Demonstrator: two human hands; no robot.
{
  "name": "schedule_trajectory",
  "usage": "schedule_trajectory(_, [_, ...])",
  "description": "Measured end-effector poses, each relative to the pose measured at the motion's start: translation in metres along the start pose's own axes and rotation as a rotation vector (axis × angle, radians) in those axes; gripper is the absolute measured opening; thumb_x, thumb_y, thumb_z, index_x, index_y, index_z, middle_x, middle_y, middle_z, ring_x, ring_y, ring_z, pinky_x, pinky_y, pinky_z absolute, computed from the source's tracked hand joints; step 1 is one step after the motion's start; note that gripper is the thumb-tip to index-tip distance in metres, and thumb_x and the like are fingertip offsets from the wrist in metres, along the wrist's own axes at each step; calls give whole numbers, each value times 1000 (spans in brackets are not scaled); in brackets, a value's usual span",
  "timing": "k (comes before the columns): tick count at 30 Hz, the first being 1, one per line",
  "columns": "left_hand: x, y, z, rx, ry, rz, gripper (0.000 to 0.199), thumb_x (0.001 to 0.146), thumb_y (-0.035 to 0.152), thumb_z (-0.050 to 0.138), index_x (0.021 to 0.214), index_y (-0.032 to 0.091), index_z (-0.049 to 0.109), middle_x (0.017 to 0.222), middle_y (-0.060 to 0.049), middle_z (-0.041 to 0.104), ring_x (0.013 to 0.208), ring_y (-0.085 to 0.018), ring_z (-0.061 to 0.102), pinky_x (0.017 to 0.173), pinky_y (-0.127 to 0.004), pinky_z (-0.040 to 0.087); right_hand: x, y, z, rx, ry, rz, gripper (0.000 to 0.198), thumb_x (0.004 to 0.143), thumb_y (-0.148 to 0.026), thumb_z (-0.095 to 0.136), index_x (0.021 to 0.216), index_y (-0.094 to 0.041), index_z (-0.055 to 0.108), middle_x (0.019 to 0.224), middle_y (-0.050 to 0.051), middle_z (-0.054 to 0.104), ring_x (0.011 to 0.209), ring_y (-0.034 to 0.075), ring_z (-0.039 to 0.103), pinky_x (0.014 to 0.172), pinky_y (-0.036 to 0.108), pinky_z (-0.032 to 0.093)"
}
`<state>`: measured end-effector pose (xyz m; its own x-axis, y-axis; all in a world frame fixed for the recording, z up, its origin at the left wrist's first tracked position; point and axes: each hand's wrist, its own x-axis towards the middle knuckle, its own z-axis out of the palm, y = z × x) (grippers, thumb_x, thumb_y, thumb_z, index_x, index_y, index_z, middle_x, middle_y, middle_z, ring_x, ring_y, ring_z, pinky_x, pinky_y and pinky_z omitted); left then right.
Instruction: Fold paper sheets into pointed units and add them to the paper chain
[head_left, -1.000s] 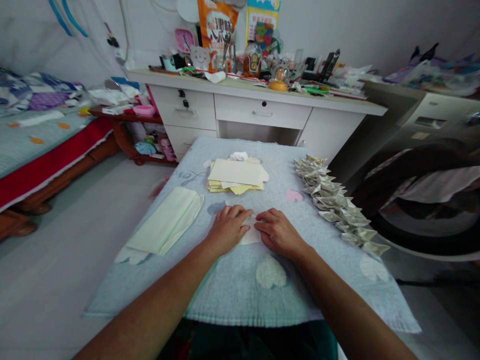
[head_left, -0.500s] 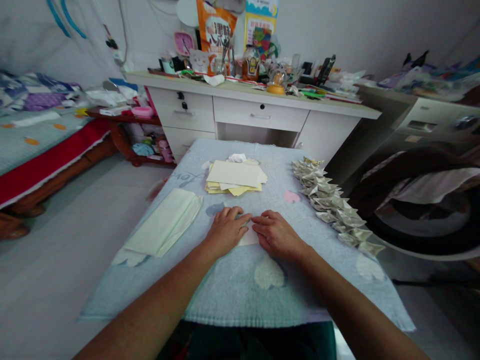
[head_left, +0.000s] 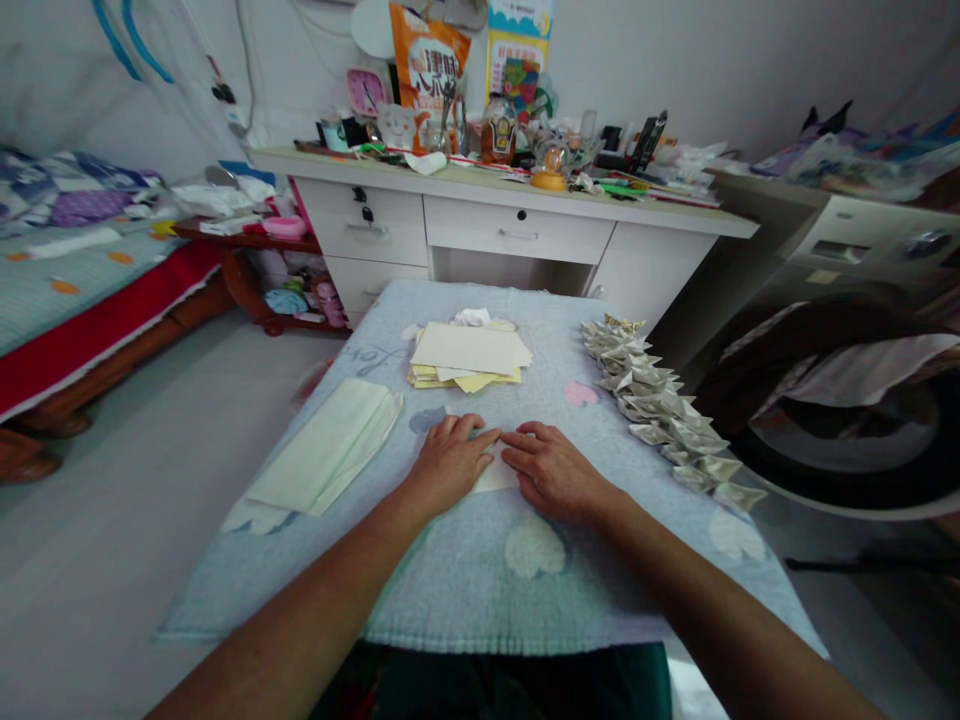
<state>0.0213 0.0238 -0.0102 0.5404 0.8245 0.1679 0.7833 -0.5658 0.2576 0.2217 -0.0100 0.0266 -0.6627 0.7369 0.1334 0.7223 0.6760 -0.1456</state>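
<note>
A small pale sheet of paper [head_left: 496, 474] lies flat on the cloth-covered table, mostly covered by my hands. My left hand [head_left: 452, 458] rests on its left part, fingers stretched out and thumb apart from the index finger. On the right part lies my right hand [head_left: 553, 468], its fingers extended and slightly bent. Both index fingertips nearly meet at the paper's far edge. Beyond them is a stack of cream and yellow paper sheets [head_left: 471, 348]. To the left sits a pile of long pale green folded papers [head_left: 322, 447].
Folded pointed paper pieces [head_left: 652, 400] form a long row along the table's right side. Crumpled white paper [head_left: 471, 317] sits behind the stack. A cluttered white desk [head_left: 480, 222] stands beyond, a washing machine [head_left: 840, 250] at right, a bed [head_left: 82, 260] at left.
The view has shifted very slightly. My hands stay on the paper in almost the same place, with the fingertips barely moved.
</note>
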Motion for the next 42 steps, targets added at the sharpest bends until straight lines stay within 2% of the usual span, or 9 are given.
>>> schedule_trajectory(6, [0, -1, -1, 4, -3, -10, 42, 87, 31, 56, 128, 36, 54, 124, -3, 52, 108, -24, 46, 90, -40, 40, -4, 0, 4, 6, 8, 13, 32, 82, -13, 51, 112, -17, 62, 128, 9, 59, 111, 26, 48, 95, 43, 39])
schedule_trajectory(13, [0, 0, -2, 7, -6, -10, 40, 88, 30, 54, 128, 36, 54, 124, -2, 53, 109, -25, 46, 90, -40, 39, -25, 0, 3, 9, 10, 57, 42, 83, -17, 54, 125, -18, 58, 132, 8, 58, 110, 27, 48, 97, 45, 38])
schedule_trajectory(21, [-1, -2, 0, 24, 1, -1, 41, 88, 30, 54, 128, 36, 53, 126, -2, 53, 109, -25, 46, 91, -40, 38, -58, -3, -3, 9, 5, 110, 44, 82, -16, 55, 127, -17, 56, 131, 10, 58, 110, 27, 48, 97, 45, 36])
schedule_trajectory(24, [-1, -1, 0, 26, -12, -7, 41, 88, 30, 54, 128, 36, 54, 125, -2, 53, 109, -25, 46, 92, -41, 38, -62, -3, -11, 15, 7, 114, 39, 81, -16, 57, 120, -18, 59, 125, 10, 61, 108, 26, 50, 96, 43, 37])
schedule_trajectory(27, [-1, -2, 0, 25, -11, 0, 41, 88, 30, 55, 128, 36, 54, 126, -2, 52, 109, -25, 45, 93, -41, 37, -53, -1, -23, 20, -58, 112, 13, 84, -21, 57, 93, -18, 66, 96, 9, 68, 94, 23, 54, 88, 39, 39])
schedule_trajectory(29, [-1, -2, 0, 17, 5, 4, 41, 87, 30, 56, 128, 35, 53, 125, -3, 53, 109, -25, 45, 94, -42, 37, -41, -1, -29, -12, -87, 137, 13, 86, -24, 55, 80, -17, 64, 81, 7, 64, 83, 21, 54, 81, 37, 40])
schedule_trajectory(33, [-1, -2, 1, -19, 11, 8, 40, 87, 29, 57, 126, 35, 55, 123, -4, 52, 109, -25, 44, 94, -42, 36, -9, -3, -26, -19, 35, 218, 11, 89, -21, 53, 88, -16, 63, 91, 9, 61, 88, 20, 52, 82, 33, 39])
schedule_trajectory(39, [1, -4, -2, -90, 56, -5, 50, 84, 29, 60, 133, 28, 49, 120, -5, 55, 107, -24, 46, 93, -40, 38, 19, -1, 6, 58, 87, 314, 9, 88, -18, 57, 92, -17, 65, 93, 7, 59, 91, 19, 52, 83, 31, 39])
schedule_trajectory(42, [0, -7, -6, -115, 101, -60, 34, 84, 34, 60, 117, 23, 60, 113, -6, 58, 104, -24, 47, 91, -39, 39, 19, 3, 18, 109, 129, 301, 12, 85, -17, 61, 97, -16, 65, 97, 7, 59, 93, 19, 51, 85, 32, 40])
